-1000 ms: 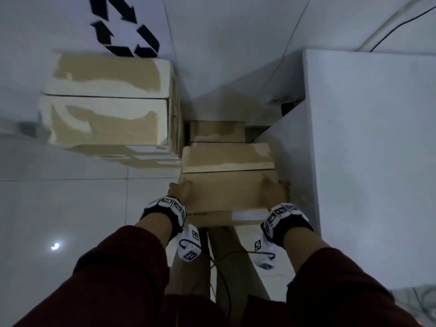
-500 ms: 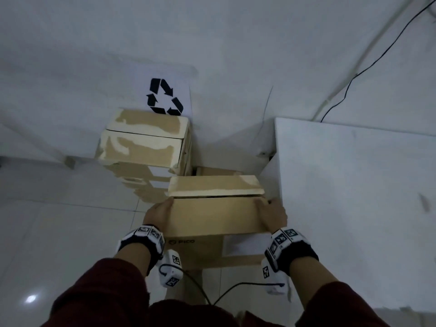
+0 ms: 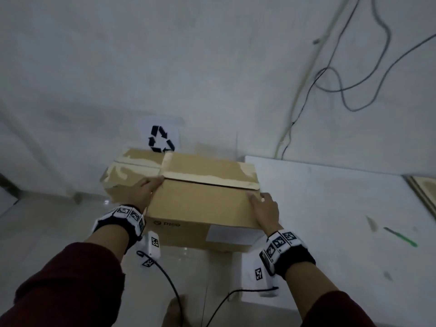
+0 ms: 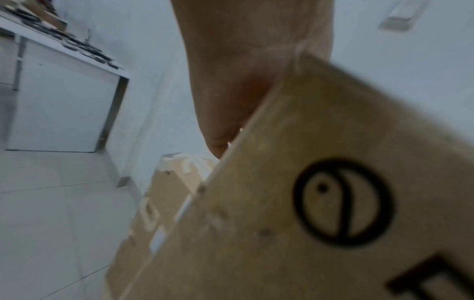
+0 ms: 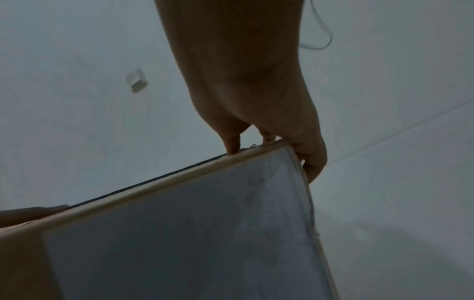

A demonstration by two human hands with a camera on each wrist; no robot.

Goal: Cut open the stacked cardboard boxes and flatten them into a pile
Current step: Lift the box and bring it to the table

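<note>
Aloft, PICO cardboard box [image 3: 200, 208] clamped sideways: left hand [image 3: 145, 192] flat-fingered against its end, right hand [image 3: 264, 208] curled over the corner. Needs even squeeze, kept level, or it slips.

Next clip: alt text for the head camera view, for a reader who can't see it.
A person's left hand and right hand hold a closed cardboard box by its ends above a floor. Behind it stands another taped box under a recycling sign; a white table with a thin green object lies to the right.
</note>
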